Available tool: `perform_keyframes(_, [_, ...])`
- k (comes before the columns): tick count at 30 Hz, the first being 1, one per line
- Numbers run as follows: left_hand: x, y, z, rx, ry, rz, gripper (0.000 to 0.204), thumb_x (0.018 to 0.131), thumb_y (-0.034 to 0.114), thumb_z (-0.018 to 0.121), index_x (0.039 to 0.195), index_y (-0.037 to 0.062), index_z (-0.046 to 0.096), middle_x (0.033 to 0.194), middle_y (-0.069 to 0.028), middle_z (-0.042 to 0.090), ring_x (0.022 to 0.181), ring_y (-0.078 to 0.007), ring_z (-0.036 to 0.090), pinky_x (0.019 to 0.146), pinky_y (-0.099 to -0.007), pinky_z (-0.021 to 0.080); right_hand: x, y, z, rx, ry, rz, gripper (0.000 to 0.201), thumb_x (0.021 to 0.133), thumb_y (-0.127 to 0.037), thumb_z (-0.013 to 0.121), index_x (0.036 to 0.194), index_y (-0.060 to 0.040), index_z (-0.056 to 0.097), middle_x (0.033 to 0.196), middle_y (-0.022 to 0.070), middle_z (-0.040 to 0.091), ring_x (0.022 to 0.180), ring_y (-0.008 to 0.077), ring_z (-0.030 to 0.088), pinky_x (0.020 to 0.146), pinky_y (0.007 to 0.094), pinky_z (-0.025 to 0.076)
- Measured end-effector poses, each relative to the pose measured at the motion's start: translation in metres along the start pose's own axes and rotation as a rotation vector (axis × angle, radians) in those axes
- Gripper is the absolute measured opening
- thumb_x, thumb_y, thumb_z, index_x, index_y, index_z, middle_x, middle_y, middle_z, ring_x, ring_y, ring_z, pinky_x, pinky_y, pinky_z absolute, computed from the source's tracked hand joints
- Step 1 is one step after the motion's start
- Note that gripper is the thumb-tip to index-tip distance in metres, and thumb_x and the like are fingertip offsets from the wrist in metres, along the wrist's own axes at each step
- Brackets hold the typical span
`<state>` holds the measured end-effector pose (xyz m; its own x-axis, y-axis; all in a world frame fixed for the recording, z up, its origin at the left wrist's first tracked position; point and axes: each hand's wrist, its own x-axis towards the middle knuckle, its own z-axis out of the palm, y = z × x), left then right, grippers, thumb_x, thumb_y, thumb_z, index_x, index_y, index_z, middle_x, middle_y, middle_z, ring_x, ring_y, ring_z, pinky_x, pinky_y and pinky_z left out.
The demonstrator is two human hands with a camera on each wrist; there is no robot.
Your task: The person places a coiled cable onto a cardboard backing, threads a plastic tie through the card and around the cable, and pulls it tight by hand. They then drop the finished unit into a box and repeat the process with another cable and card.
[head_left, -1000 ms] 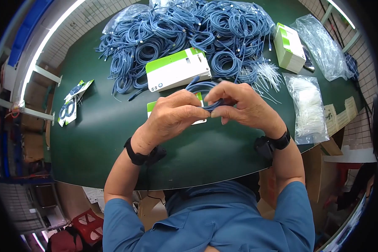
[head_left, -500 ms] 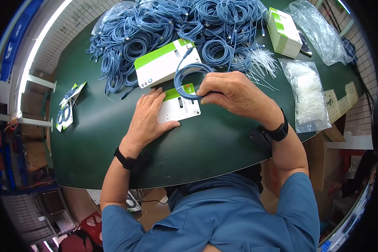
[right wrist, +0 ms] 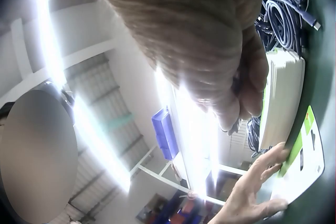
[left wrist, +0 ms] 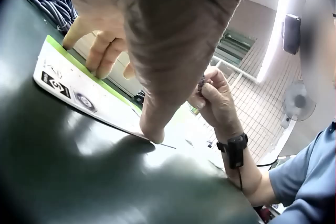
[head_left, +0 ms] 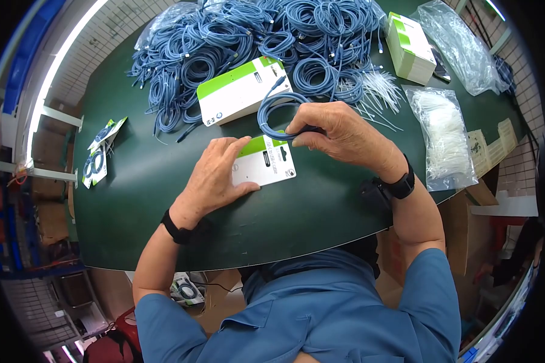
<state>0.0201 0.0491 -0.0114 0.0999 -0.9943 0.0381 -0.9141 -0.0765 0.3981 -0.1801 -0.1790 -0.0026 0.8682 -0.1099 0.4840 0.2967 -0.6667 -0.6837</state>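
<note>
In the head view my right hand (head_left: pixel 348 136) pinches a coil of blue cable (head_left: pixel 265 115) between thumb and fingers. The loop hangs over to the left, and one plug end (head_left: pixel 279 82) sticks up from it. My left hand (head_left: pixel 212 172) spans a white and green packaging card (head_left: pixel 272 163), its thumb at the near edge and fingers at the far edge. This grip also shows in the left wrist view, where the card (left wrist: pixel 73 87) lies low along the table. The coil overlaps the card's green strip in the head view.
Behind the hands lies a stack of cards (head_left: pixel 242 94), with a large heap of blue cables (head_left: pixel 224 42) beyond. Loose white cable ties (head_left: pixel 375 91), a bag of ties (head_left: pixel 439 139) and another card stack (head_left: pixel 410 48) stand right. Carded cables (head_left: pixel 97 160) lie left.
My left hand has let go of the coil and moved down to the card, which has since turned and shifted slightly. The coil stays in my right hand alone.
</note>
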Motion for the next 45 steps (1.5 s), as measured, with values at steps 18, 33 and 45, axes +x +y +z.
perform_keyframes(18, [-0.111,0.109,0.056,0.021,-0.063,0.042,0.082,0.074,0.026,0.089,0.144,0.0001,0.054,0.14,-0.0197,0.048,0.139,-0.0379,0.046,0.122,-0.0621,0.03,-0.001,0.004,0.019,0.076,-0.069,0.042,0.014,0.094,-0.006,0.074,0.107,-0.0011,0.071,0.085,0.0035,0.07,0.071,0.0094,0.066,0.064,0.0251,0.053])
perform_keyframes(33, [-0.041,0.063,0.016,0.339,0.3,0.097,0.006,0.091,0.01,0.066,0.09,0.0068,0.062,0.083,-0.0048,0.066,0.079,-0.0266,0.07,0.065,-0.0417,0.056,0.002,-0.03,0.031,0.066,0.09,-0.05,0.015,0.09,-0.001,0.076,0.104,-0.0006,0.07,0.089,0.007,0.07,0.073,0.015,0.068,0.066,0.0262,0.053])
perform_keyframes(45, [0.01,0.051,-0.002,0.159,0.715,0.344,0.023,0.095,0.018,0.073,0.111,0.0022,0.066,0.098,-0.0124,0.068,0.086,-0.0296,0.07,0.076,-0.0406,0.059,0.004,-0.001,0.05,-0.017,0.378,-0.091,0.019,0.089,0.002,0.077,0.105,-0.0021,0.068,0.093,0.0124,0.07,0.078,0.0247,0.071,0.065,0.032,0.056])
